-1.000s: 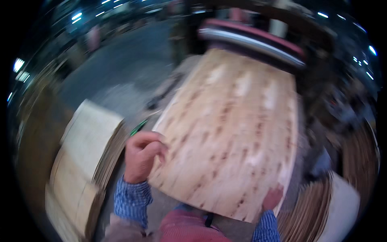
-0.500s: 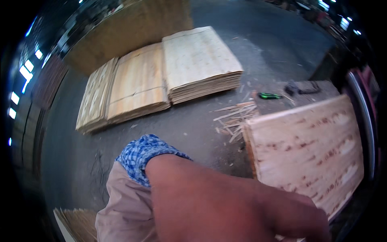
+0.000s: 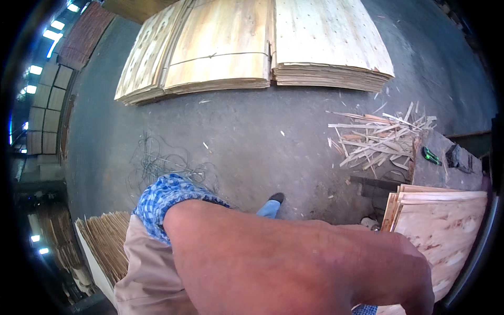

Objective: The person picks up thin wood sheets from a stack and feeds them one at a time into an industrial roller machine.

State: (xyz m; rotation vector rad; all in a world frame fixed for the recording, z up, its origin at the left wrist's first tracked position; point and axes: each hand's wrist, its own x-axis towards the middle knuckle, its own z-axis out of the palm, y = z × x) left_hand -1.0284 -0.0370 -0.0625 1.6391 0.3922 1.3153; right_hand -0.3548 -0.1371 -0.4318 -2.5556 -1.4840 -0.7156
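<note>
My left forearm, with a rolled blue checked sleeve (image 3: 170, 202), reaches across the lower view to the right. At its end my left hand (image 3: 401, 270) is bent downward in front of several thin wood veneer sheets (image 3: 441, 226), pale with brown marks. Its fingers are mostly hidden behind the back of the hand and the lower edge, so whether it grips a sheet cannot be told. A small patch of blue checked cloth (image 3: 365, 310) shows beneath the wrist. My right hand is out of view.
Stacks of veneer (image 3: 220, 47), one tied with cord, lie on the grey floor ahead. Wood strips (image 3: 380, 136) are heaped at right, beside a ledge with a green-handled tool (image 3: 431, 156). Tangled wire (image 3: 157, 163) lies at left, near another sheet stack (image 3: 107, 241). My shoe (image 3: 276, 198) shows.
My view has tilted down and turned, so the floor stacks sit higher and the marked sheets lower right. My left arm stays stretched across; my shoe has come into view.
</note>
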